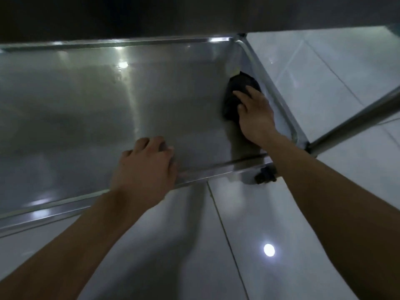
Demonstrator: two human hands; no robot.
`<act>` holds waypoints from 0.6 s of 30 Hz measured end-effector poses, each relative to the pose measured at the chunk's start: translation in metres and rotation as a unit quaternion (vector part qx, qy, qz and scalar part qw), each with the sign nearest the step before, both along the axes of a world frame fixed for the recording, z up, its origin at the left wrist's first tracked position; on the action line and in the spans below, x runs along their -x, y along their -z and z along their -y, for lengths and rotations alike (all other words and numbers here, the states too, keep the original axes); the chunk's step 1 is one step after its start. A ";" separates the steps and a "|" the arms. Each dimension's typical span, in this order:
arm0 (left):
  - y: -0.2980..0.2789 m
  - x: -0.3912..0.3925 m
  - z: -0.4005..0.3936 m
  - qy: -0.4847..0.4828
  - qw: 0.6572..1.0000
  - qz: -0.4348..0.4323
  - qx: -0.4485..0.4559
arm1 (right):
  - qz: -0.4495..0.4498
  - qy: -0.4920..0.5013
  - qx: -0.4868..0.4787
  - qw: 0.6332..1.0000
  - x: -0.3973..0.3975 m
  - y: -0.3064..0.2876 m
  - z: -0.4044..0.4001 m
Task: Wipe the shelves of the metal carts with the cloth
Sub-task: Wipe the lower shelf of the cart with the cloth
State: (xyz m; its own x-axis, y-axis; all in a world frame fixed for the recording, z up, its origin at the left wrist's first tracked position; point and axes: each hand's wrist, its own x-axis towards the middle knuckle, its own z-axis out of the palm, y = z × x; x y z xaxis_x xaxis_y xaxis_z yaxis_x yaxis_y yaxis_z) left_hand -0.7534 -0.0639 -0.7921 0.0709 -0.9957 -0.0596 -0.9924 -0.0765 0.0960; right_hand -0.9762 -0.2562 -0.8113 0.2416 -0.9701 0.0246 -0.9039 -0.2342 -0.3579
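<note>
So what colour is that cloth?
Black, or very dark; the cloth shows in the head view.

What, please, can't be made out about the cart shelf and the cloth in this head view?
- Cloth: near part hidden under the right hand.
- Shelf: left end cut off by the frame edge.
- Caster: mostly hidden by the shelf rim and right forearm.
- Left hand: its palm hides the rim beneath.
</note>
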 end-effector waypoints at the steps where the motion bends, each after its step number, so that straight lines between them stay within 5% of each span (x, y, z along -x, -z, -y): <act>1: 0.001 0.001 -0.001 0.007 1.000 -0.003 0.001 | -0.001 0.024 0.000 1.000 0.014 -0.003 -0.001; 18: -0.004 -0.003 -0.002 0.041 0.992 -0.002 -0.116 | 0.008 0.027 0.017 0.999 0.046 -0.003 -0.109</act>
State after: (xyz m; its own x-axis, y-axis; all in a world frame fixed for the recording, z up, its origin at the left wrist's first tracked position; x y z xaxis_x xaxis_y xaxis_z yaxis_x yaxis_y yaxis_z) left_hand -0.7508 -0.0616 -0.7876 -0.0099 -0.9575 -0.2883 -0.9959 -0.0165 0.0890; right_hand -1.0220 -0.1473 -0.8080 0.1883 -0.9802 0.0619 -0.9099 -0.1979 -0.3647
